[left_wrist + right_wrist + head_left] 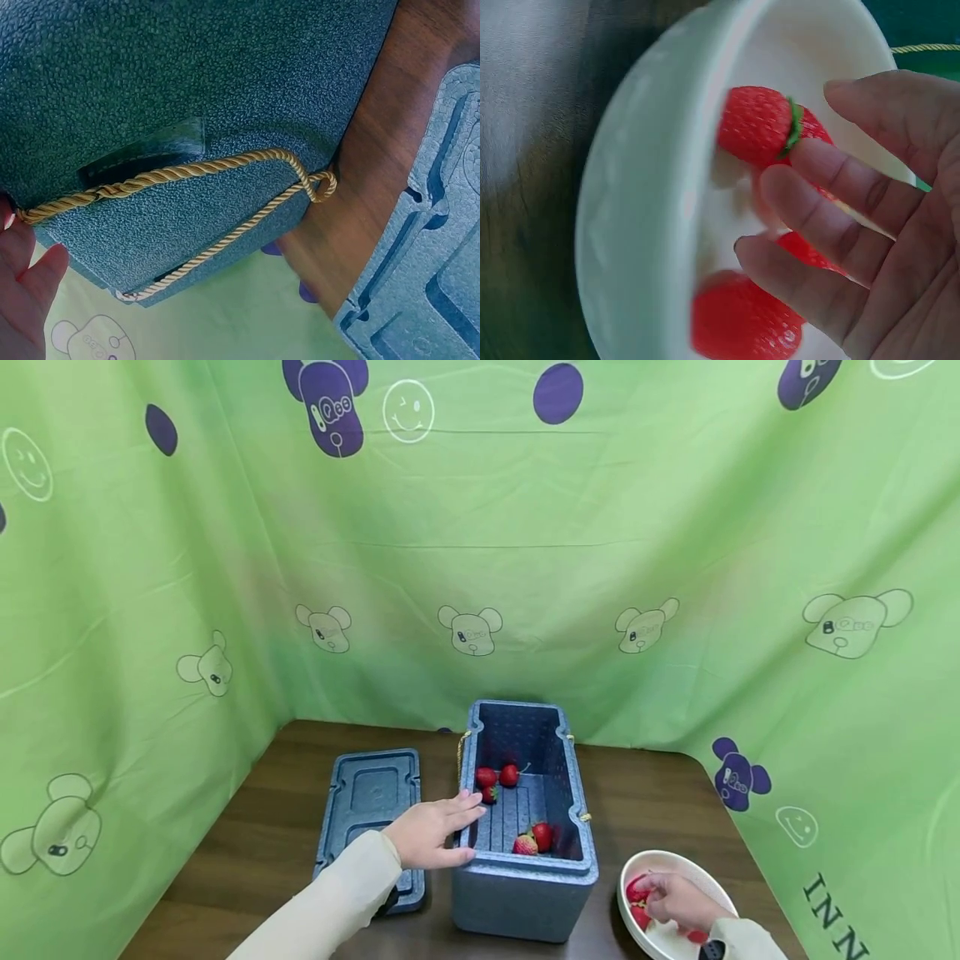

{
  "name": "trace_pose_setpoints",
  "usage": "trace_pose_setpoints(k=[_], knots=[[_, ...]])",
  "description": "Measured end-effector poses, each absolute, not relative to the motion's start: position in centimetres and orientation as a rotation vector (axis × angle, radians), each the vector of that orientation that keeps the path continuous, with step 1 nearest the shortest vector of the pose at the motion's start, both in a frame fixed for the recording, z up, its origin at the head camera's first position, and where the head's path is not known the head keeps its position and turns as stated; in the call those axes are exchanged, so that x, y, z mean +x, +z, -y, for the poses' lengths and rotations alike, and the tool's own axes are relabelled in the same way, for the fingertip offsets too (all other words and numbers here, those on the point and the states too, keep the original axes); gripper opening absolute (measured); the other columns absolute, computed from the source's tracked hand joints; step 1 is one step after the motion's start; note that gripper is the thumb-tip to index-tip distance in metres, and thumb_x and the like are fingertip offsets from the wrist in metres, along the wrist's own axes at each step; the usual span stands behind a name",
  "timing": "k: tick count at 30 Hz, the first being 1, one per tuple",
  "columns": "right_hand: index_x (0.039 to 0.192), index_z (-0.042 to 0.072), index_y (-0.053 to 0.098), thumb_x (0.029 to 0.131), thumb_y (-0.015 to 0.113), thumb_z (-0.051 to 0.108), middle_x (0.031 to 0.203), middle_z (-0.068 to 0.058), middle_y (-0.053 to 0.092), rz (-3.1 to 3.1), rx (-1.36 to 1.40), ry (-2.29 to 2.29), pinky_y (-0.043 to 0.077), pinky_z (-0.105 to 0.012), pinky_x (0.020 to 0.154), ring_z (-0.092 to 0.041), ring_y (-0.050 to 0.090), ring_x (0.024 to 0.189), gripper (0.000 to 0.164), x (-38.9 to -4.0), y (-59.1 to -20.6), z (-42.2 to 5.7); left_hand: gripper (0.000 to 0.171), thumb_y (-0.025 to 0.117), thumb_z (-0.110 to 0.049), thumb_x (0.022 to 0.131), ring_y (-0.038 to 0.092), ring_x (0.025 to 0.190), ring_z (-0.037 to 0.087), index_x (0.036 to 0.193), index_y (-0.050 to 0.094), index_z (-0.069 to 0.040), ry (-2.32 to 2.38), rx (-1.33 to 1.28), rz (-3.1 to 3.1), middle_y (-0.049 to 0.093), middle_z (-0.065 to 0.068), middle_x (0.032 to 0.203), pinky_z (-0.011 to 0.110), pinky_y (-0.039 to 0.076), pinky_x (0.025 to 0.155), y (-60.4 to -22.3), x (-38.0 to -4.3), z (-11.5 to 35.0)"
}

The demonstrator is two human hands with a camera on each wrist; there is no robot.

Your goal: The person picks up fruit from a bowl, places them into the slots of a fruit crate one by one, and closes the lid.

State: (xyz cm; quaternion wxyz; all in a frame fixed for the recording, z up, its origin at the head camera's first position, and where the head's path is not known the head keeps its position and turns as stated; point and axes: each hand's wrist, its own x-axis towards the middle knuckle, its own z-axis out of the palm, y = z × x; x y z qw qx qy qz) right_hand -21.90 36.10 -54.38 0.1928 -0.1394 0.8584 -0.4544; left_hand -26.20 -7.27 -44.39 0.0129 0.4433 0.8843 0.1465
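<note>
The left hand (pixel 431 835) rests, fingers extended, on the blue box (pixel 521 903) holding five strawberries (pixel 542 836). The right hand (pixel 681 902), fingers loosely spread, reaches among more strawberries (pixel 754 124) in the white bowl (pixel 641 202).

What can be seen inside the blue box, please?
Five strawberries show inside the blue box: three farther back, two near the front. Its near wall hides anything right behind it.

Round cream bowl (pixel 667 862), red strawberries (pixel 754 124), five o'clock; rectangular blue foam box (pixel 521 902), six; purple-patterned green cloth (pixel 570 502), twelve.
</note>
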Motion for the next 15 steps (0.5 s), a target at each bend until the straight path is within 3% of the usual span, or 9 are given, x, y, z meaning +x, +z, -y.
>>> trace_pose_setpoints(k=[7,12,15], knots=[[0.103,-0.011,0.061,0.072,0.058,-0.001,0.072,-0.003,0.055,-2.526,-0.299,-1.183,0.038,-0.024,0.041,-0.012,0.051,0.056,0.033,-21.7,-55.2,-36.4,0.06,0.051,-0.042,0.093,0.037,0.136,0.024,0.141,0.048,-0.006,0.428,1.432,-2.771,0.042,0.009,0.147,0.034,0.034,0.107,-44.5,-26.4,7.0],[0.105,-0.015,0.06,0.073,0.061,0.0,0.073,-0.001,0.053,-2.538,-0.322,-1.182,0.04,-0.025,0.04,-0.009,0.049,0.053,0.036,-21.5,-55.6,-36.5,0.06,0.049,-0.043,0.093,0.037,0.137,0.023,0.141,0.048,-0.006,0.431,1.426,-2.77,0.042,0.009,0.147,0.033,0.034,0.107,-44.5,-26.3,7.1],[0.109,-0.019,0.057,0.076,0.063,0.004,0.079,-0.008,0.06,-2.49,-0.321,-1.208,0.042,-0.027,0.04,-0.01,0.05,0.051,0.04,-21.3,-56.3,-36.4,0.06,0.049,-0.043,0.093,0.036,0.137,0.023,0.141,0.048,-0.006,0.431,1.415,-2.769,0.042,0.008,0.148,0.033,0.033,0.108,-44.5,-26.2,7.1]])
